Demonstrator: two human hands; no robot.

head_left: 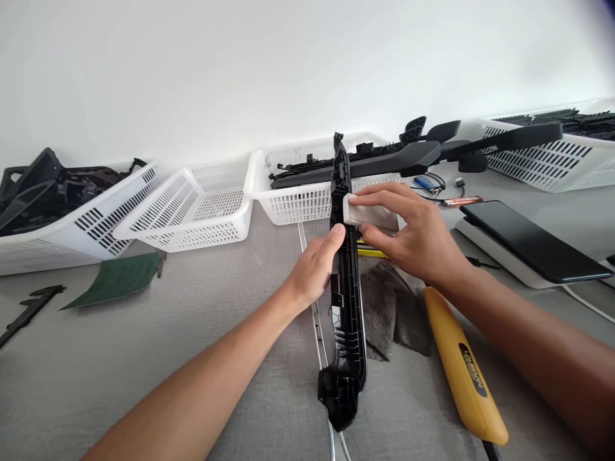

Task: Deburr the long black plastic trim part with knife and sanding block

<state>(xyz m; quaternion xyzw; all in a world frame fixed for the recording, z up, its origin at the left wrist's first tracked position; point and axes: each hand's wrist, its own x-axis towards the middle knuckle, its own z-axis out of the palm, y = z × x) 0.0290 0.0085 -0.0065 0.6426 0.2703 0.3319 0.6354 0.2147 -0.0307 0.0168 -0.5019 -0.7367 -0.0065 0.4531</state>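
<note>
L grip (314,266) holds blk part (352,282); R grip (416,234) has white block (375,218) against it: underway, amt left unclear; parts (391,160) in basket (293,208) behind it, status unk.

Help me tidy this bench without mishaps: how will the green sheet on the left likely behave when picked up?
The green sheet looks thin, so it is probably light. Its bowed shape suggests something bendy yet springy, not limp. Its dull face hints at decent grip.

The left hand (314,266) and right hand (413,227) are bare, with slender fingers (384,200); the forearms (206,378) are bare too, slim at the wrists (291,296) and wider behind
</note>
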